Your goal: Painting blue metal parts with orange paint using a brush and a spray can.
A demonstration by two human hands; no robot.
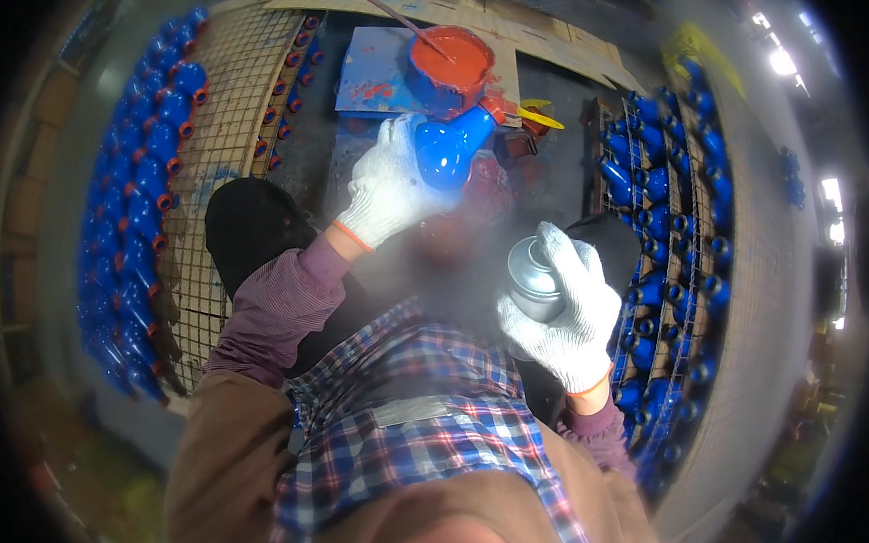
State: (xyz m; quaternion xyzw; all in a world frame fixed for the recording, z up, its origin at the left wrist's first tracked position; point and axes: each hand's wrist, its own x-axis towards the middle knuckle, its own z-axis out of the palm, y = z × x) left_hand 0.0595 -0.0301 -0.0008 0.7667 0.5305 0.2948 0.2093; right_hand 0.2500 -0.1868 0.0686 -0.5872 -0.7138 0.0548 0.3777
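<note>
Blue bottle (446,158) at twelve o'clock in left hand (390,172), fingers curled around base; silver can (534,279) at three in right hand (575,314), fingers wrapped round; painting seemingly underway, next move calling for steadiness.

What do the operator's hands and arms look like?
Left hand and right hand: white knit gloves, orange-edged at the wrist. Forearms: purple sleeves, the left one finely striped. Brown outer layer higher on the left arm.
</note>
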